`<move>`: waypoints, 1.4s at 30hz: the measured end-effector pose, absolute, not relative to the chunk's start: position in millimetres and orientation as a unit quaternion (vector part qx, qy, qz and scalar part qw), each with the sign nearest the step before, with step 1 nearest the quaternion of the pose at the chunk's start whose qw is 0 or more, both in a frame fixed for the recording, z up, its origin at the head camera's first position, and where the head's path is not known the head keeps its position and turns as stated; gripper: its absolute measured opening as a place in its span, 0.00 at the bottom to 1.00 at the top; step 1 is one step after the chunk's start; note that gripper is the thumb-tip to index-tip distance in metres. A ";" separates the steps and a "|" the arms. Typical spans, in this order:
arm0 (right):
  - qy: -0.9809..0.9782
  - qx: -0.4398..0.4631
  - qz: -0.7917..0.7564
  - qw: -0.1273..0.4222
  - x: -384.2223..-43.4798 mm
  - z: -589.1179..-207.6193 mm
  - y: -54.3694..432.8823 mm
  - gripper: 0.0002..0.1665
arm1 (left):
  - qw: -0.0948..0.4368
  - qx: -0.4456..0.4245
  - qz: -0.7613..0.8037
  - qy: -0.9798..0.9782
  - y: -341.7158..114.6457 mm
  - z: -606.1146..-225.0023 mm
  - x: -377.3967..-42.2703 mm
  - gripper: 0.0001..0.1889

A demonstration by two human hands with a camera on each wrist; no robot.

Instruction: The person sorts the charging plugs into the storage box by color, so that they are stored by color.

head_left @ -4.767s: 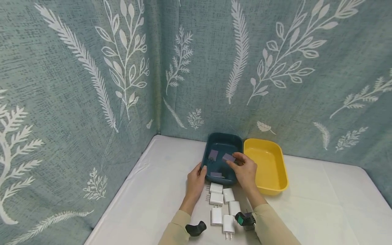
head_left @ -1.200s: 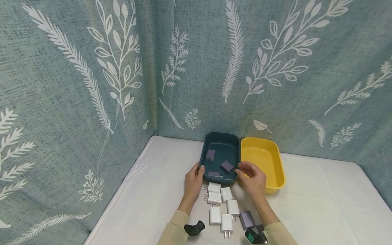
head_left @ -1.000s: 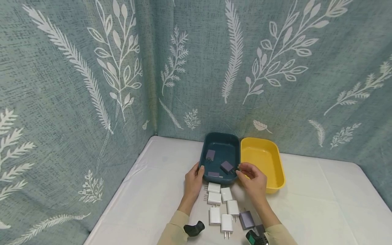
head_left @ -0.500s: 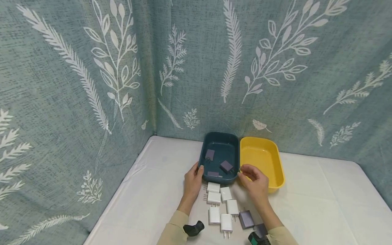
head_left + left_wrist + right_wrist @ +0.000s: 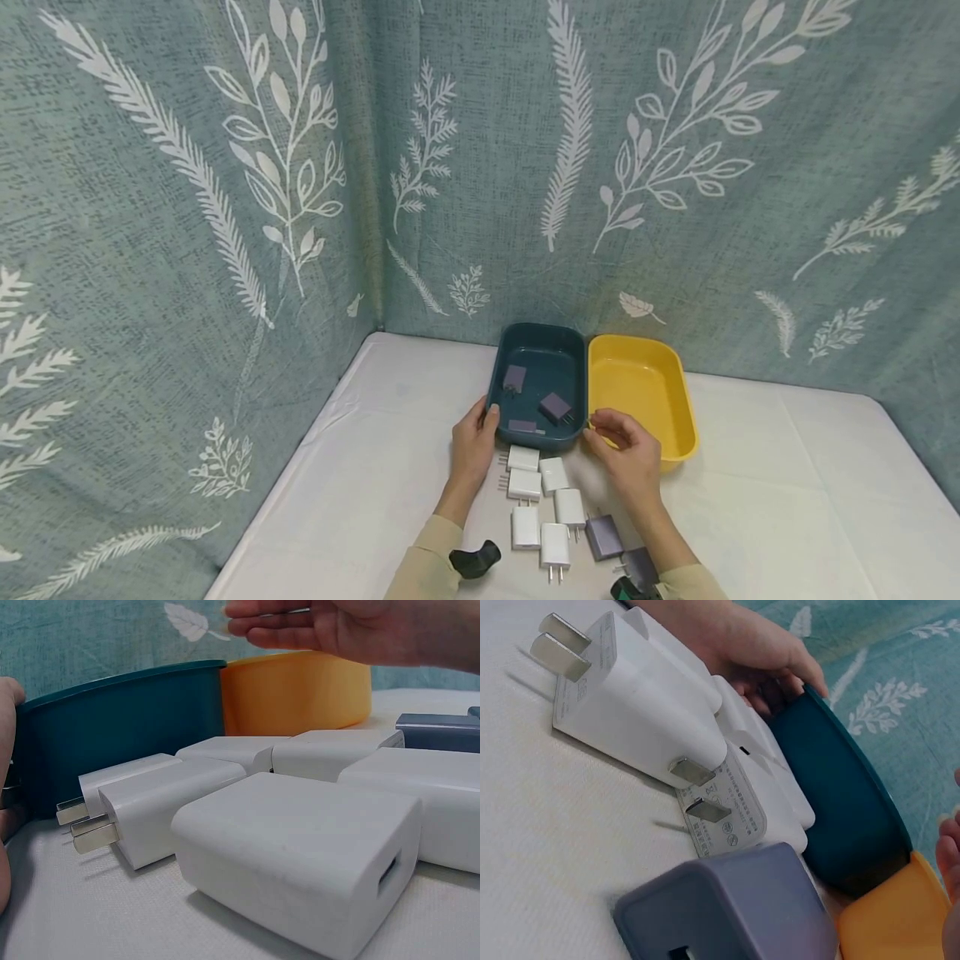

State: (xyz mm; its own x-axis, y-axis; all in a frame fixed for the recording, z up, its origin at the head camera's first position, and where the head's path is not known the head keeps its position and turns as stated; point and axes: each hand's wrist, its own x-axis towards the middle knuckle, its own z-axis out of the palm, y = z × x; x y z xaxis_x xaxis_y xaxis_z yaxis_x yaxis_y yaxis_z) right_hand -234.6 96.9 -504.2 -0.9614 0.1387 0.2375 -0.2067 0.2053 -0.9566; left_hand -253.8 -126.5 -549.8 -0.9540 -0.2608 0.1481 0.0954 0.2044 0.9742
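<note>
My left hand (image 5: 474, 450) holds the left rim of a dark teal bin (image 5: 547, 358), thumb over the edge. Inside it lie three purple charger plugs: one (image 5: 513, 378) at the left, another (image 5: 556, 407) at the right with prongs toward the rim, and one on its side (image 5: 522, 426) by the front wall. My right hand (image 5: 630, 462), fingers loosely bent and holding nothing, hovers at the front corner where the teal bin meets a yellow bin (image 5: 637, 392). Under my right forearm two more purple chargers (image 5: 603, 537) (image 5: 640, 568) lie on the cloth.
Several white charger plugs (image 5: 555, 546) lie between my forearms, in front of the teal bin, prongs pointing various ways. They fill the foreground of the left wrist view. A white cloth (image 5: 787, 500) covers the table, and a leaf-patterned curtain (image 5: 480, 167) hangs behind both bins.
Earlier my right hand held a purple charger over the teal bin; that charger now lies inside. The right hand has drawn back toward the lower right. My left hand keeps its hold on the rim.
</note>
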 end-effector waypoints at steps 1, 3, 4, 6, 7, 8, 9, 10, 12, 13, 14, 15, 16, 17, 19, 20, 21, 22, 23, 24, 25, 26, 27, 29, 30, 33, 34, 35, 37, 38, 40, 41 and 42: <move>-0.763 0.024 0.631 0.138 -234.2 -504.7 97.4 0.19 | 0.141 0.054 -0.629 -0.763 -126.5 -549.7 -253.7 0.27; -0.757 0.029 0.637 0.141 -233.2 -505.5 98.4 0.19 | 0.142 0.055 -0.628 -0.763 -126.6 -549.5 -253.6 0.27; -0.753 0.031 0.641 0.143 -232.5 -505.7 98.8 0.19 | 0.142 0.055 -0.628 -0.763 -126.7 -549.5 -253.6 0.27; -0.747 0.034 0.648 0.146 -231.1 -506.3 99.8 0.18 | 0.142 0.056 -0.628 -0.763 -126.8 -549.6 -253.7 0.27; -0.744 0.036 0.651 0.147 -230.6 -506.8 100.5 0.18 | 0.143 0.055 -0.629 -0.762 -126.8 -549.7 -253.7 0.27; -0.741 0.037 0.653 0.149 -230.0 -507.0 101.1 0.18 | 0.144 0.054 -0.628 -0.763 -127.0 -550.0 -253.7 0.27; -0.739 0.038 0.656 0.150 -229.4 -507.1 101.8 0.18 | 0.144 0.054 -0.628 -0.763 -127.0 -550.0 -253.7 0.27; -0.738 0.038 0.657 0.151 -229.0 -507.5 102.6 0.18 | 0.144 0.053 -0.629 -0.762 -126.9 -550.2 -253.7 0.27; -0.737 0.038 0.657 0.156 -227.7 -507.9 104.3 0.17 | 0.144 0.052 -0.629 -0.763 -126.7 -550.4 -253.8 0.27; -0.736 0.038 0.657 0.158 -227.1 -508.0 105.2 0.17 | 0.144 0.051 -0.629 -0.762 -126.6 -550.6 -253.7 0.27; -0.736 0.039 0.657 0.161 -226.4 -507.8 105.9 0.17 | 0.144 0.052 -0.629 -0.762 -126.4 -550.7 -253.6 0.27; -0.734 0.039 0.659 0.162 -225.6 -507.9 106.6 0.17 | 0.142 0.053 -0.631 -0.761 -126.2 -550.6 -253.7 0.27; -0.734 0.038 0.659 0.163 -224.7 -507.9 107.2 0.16 | 0.143 0.052 -0.631 -0.761 -126.1 -550.7 -253.6 0.27; -0.732 0.038 0.660 0.163 -223.6 -507.6 107.6 0.17 | 0.142 0.053 -0.631 -0.761 -126.0 -550.8 -253.4 0.27; -0.728 0.038 0.666 0.160 -221.9 -507.3 107.9 0.17 | 0.143 0.053 -0.630 -0.762 -126.0 -551.0 -253.3 0.27; -0.726 0.037 0.668 0.157 -220.9 -507.1 107.9 0.17 | 0.144 0.053 -0.629 -0.762 -126.1 -551.1 -253.4 0.26; -0.725 0.036 0.671 0.155 -220.0 -507.0 107.8 0.17 | 0.145 0.053 -0.628 -0.763 -126.2 -551.1 -253.4 0.26; -0.723 0.035 0.673 0.152 -219.2 -506.9 107.7 0.17 | 0.145 0.053 -0.628 -0.763 -126.3 -551.3 -253.5 0.26; -0.720 0.035 0.676 0.151 -218.5 -506.9 107.5 0.17 | 0.145 0.053 -0.627 -0.763 -126.4 -551.3 -253.6 0.27; -0.717 0.035 0.679 0.150 -217.9 -507.0 107.4 0.17 | 0.146 0.053 -0.627 -0.764 -126.5 -551.4 -253.7 0.27; -0.715 0.036 0.681 0.150 -217.4 -507.3 107.4 0.17 | 0.146 0.052 -0.627 -0.763 -126.6 -551.4 -253.8 0.27; -0.714 0.037 0.683 0.151 -216.8 -507.6 107.3 0.17 | 0.145 0.052 -0.627 -0.763 -126.7 -551.4 -253.9 0.27; -0.713 0.038 0.683 0.152 -216.3 -507.9 107.3 0.17 | 0.145 0.052 -0.627 -0.764 -126.7 -551.5 -253.9 0.27; -0.714 0.040 0.682 0.154 -214.9 -508.7 107.3 0.17 | 0.144 0.053 -0.627 -0.764 -126.8 -551.5 -253.9 0.27; -0.716 0.042 0.680 0.154 -214.2 -509.1 107.4 0.17 | 0.144 0.053 -0.627 -0.764 -126.8 -551.5 -253.9 0.27; -0.723 0.043 0.674 0.147 -211.8 -510.4 107.9 0.17 | 0.145 0.052 -0.627 -0.764 -126.8 -551.6 -253.7 0.27; -0.723 0.043 0.674 0.143 -211.1 -510.9 108.1 0.17 | 0.145 0.051 -0.627 -0.764 -126.8 -551.6 -253.7 0.27; -0.725 0.043 0.673 0.139 -210.4 -511.6 108.4 0.18 | 0.146 0.050 -0.627 -0.763 -126.8 -551.7 -253.6 0.27; -0.731 0.040 0.668 0.133 -209.3 -512.9 109.4 0.18 | 0.146 0.048 -0.629 -0.762 -126.8 -551.8 -253.6 0.27; -0.734 0.040 0.665 0.131 -208.7 -513.6 110.0 0.17 | 0.145 0.047 -0.629 -0.762 -126.8 -551.8 -253.6 0.27; -0.738 0.040 0.661 0.130 -207.8 -514.8 111.3 0.17 | 0.145 0.047 -0.630 -0.762 -126.9 -551.7 -253.7 0.27; -0.740 0.041 0.658 0.131 -207.4 -515.5 112.0 0.17 | 0.144 0.049 -0.630 -0.762 -126.9 -551.8 -253.7 0.27; -0.741 0.044 0.657 0.133 -207.0 -516.3 112.7 0.17 | 0.144 0.049 -0.630 -0.762 -127.0 -552.0 -253.7 0.27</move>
